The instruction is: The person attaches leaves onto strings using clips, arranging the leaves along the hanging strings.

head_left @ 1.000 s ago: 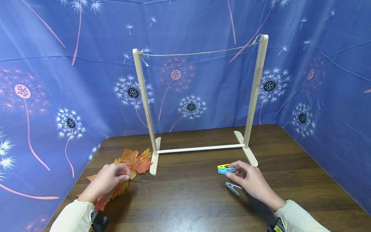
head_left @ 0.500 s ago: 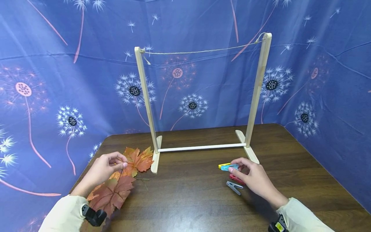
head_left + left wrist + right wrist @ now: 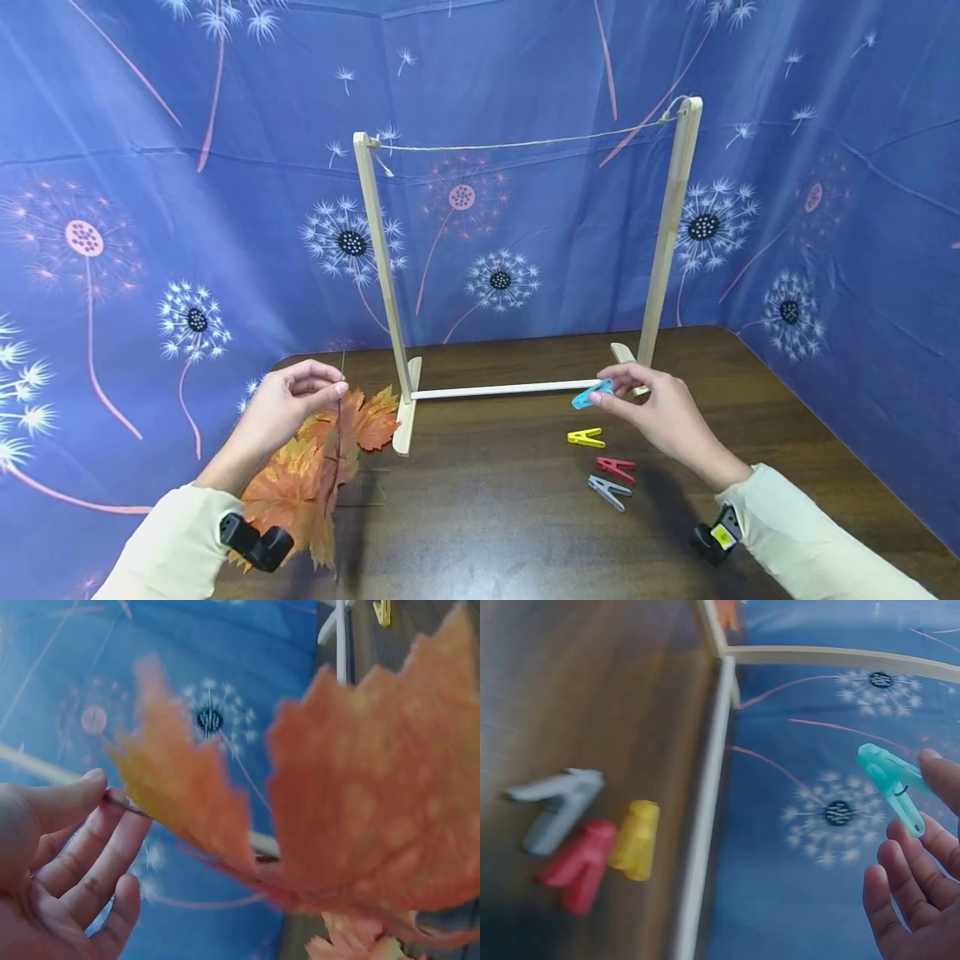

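- Orange leaf, hanging by its stem over the left part of the worktop; lower edge touching the wood or not, cannot tell.
- Pinched at that stem between thumb and finger of the left hand, remaining fingers loosely bent.
- Blue peg, raised off the worktop and seen against the right end of the white bar; pinched between thumb and finger of the right hand.
- Done, by the look of things: one leaf and one peg picked up, well apart from each other and from the string high across the wooden frame.
- Left, seemingly: no joining of leaf and peg yet.
- Not in hand: yellow peg, red peg and grey peg, near one another on the worktop; more leaves beside the frame, number unclear.
- Behind: blue cloth with dandelions.
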`<state>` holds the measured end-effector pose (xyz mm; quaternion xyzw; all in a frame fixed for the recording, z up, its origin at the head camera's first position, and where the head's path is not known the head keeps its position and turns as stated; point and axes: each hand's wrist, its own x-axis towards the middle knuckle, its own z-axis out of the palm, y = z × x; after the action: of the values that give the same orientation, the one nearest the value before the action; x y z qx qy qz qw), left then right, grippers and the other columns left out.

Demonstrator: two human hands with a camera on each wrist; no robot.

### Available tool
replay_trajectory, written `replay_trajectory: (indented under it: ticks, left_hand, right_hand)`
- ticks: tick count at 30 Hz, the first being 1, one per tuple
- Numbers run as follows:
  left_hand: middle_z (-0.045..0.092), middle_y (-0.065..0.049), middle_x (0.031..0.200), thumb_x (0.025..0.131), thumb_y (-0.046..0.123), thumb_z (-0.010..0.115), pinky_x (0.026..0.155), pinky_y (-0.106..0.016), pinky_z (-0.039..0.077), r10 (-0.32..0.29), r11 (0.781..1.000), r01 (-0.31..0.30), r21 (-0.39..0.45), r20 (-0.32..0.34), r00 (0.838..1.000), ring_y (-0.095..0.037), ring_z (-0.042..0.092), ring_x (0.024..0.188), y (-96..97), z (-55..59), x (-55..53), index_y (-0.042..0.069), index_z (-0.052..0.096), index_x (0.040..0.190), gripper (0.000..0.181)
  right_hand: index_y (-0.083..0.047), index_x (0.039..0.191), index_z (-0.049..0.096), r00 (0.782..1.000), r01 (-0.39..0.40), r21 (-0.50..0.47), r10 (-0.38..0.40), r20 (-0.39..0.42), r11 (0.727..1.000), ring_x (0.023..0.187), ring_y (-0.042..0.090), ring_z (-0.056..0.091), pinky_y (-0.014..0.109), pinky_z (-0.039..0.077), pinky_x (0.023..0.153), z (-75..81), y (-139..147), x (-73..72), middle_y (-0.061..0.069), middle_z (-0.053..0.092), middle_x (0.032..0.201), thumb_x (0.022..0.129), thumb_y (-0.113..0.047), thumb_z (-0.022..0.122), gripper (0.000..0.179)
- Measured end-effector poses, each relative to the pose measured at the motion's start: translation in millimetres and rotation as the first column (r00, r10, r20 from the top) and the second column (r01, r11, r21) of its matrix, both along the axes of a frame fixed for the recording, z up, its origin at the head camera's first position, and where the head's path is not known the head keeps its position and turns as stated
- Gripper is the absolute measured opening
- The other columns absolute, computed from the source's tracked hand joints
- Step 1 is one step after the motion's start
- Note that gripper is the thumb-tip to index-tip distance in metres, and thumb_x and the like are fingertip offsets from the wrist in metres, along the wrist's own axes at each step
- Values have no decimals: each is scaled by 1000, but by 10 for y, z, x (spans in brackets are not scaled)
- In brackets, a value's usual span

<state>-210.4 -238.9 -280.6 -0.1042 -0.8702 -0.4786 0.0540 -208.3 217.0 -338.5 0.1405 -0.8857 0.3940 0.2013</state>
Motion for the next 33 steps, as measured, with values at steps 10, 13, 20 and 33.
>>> replay_trajectory:
  ticks: [10,13,20,33]
  left_hand:
    - [75,-8,84,94,12,75,61,-26,50,15,1000,-11,27,-153,988,-7,68,71,467,202,-177,-1,70,103,17]
    - [76,-11,85,93,14,76,61,-24,48,40,999,-37,18,-197,980,-7,68,71,583,245,-260,1,71,101,16]
    - [77,-9,89,93,18,77,67,-27,50,90,996,-90,11,-285,954,-21,74,80,829,372,-418,6,73,104,16]
    - [77,-10,86,91,19,80,72,-25,49,205,977,-172,124,-343,917,-5,67,69,1156,733,-690,6,78,100,16]
  right_hand:
    - [-6,118,71,999,-41,-35,42,3,999,84,10,64,24,47,70,621,-66,-247,5,72,91,91,-25,80,33]
    - [-7,116,71,998,-48,-52,50,38,998,89,14,65,26,49,76,766,-104,-320,7,73,96,90,-27,81,34]
    - [-7,117,71,995,-76,-54,79,52,996,92,20,65,33,48,80,1069,-200,-463,10,73,100,88,-27,83,38]
    - [-8,116,72,993,-112,-44,111,-30,993,93,18,63,35,46,82,1625,-331,-641,8,72,101,87,-28,84,37]
